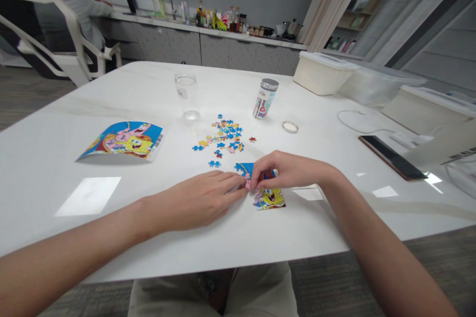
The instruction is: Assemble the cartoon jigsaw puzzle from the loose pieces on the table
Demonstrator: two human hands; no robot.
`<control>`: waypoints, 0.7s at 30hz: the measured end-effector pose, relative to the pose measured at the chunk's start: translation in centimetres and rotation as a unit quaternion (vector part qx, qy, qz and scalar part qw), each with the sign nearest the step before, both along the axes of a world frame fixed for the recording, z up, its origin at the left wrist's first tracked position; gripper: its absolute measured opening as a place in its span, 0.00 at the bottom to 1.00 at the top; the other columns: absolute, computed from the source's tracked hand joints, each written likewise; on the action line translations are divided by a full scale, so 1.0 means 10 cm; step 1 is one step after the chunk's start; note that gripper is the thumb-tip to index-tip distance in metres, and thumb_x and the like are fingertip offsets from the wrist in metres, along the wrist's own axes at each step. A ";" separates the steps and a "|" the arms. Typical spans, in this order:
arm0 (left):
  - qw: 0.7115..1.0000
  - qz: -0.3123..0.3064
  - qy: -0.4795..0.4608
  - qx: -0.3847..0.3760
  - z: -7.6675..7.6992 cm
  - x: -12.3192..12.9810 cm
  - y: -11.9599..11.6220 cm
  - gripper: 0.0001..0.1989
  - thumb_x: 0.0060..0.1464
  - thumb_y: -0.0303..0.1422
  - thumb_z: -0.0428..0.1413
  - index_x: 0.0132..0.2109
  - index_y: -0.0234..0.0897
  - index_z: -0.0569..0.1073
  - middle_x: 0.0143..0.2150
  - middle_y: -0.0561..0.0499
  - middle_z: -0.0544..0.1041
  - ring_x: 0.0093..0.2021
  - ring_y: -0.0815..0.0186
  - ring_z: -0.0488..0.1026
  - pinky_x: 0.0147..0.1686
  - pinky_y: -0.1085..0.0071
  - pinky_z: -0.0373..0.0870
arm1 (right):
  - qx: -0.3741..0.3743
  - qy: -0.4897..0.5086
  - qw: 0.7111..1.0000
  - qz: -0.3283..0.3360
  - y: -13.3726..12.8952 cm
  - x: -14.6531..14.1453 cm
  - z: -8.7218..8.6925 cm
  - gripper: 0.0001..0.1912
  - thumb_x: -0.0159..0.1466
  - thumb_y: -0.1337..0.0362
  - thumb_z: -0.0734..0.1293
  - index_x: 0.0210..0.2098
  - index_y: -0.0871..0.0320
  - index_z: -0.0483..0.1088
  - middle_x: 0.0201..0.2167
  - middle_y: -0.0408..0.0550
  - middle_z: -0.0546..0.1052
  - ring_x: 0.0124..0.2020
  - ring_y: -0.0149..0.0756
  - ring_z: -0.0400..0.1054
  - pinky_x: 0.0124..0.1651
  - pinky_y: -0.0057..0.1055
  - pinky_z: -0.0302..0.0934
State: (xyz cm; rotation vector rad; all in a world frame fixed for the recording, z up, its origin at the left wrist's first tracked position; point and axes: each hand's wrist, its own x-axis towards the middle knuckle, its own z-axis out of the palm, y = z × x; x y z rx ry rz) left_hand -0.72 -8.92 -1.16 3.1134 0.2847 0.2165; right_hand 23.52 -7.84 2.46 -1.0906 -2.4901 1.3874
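A partly joined jigsaw puzzle [271, 199] with a yellow cartoon face lies near the front edge of the table. My right hand [278, 168] is over it, thumb and fingers pinched on a small pink puzzle piece at its left side. From the left, my left hand [208, 198] reaches in, fingers stretched out and their tips touching the same spot. Loose puzzle pieces [226, 131], mostly blue and yellow, are scattered just beyond the hands. Left of them rests a curled picture sheet [126, 139] with the same cartoon figures.
Beyond the pieces stand a clear jar [187, 96] and a printed canister [265, 99], with a round lid [290, 127] beside them. A phone [392, 157], a white cable and several storage boxes [325, 74] occupy the right. Someone sits on a chair [74, 34] at back left.
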 end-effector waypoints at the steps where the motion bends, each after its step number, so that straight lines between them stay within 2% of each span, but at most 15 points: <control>1: 1.000 -0.001 0.000 0.001 0.00 0.00 0.00 0.17 0.64 0.23 0.43 0.56 0.32 0.66 0.50 0.40 0.73 0.53 0.57 0.70 0.51 0.62 0.67 | -0.008 -0.001 1.000 -0.004 0.00 0.00 0.00 0.08 0.61 0.66 0.67 0.39 0.59 0.77 0.36 0.47 0.81 0.34 0.30 0.72 0.37 0.25 0.64; 7: 1.000 -0.009 -0.016 0.012 -0.01 -0.01 0.02 0.17 0.63 0.23 0.44 0.57 0.31 0.66 0.48 0.40 0.74 0.51 0.59 0.71 0.49 0.63 0.68 | -0.023 0.002 1.000 -0.013 0.00 -0.02 -0.02 0.08 0.60 0.66 0.68 0.39 0.60 0.77 0.34 0.46 0.80 0.32 0.29 0.71 0.36 0.25 0.64; 14: 0.995 -0.098 -0.026 0.010 0.04 0.02 -0.06 0.16 0.65 0.24 0.43 0.53 0.29 0.71 0.53 0.40 0.75 0.50 0.61 0.72 0.50 0.65 0.67 | -0.015 0.008 1.000 -0.011 0.00 -0.03 -0.05 0.07 0.60 0.69 0.66 0.37 0.61 0.76 0.33 0.45 0.79 0.32 0.29 0.70 0.36 0.25 0.63; 21: 0.995 -0.098 -0.024 -0.005 0.01 0.02 -0.09 0.18 0.66 0.25 0.43 0.58 0.32 0.69 0.61 0.42 0.70 0.60 0.63 0.66 0.56 0.65 0.64 | 0.003 0.003 1.000 -0.004 -0.01 -0.04 -0.04 0.07 0.60 0.69 0.66 0.37 0.60 0.75 0.33 0.45 0.79 0.32 0.29 0.70 0.36 0.26 0.63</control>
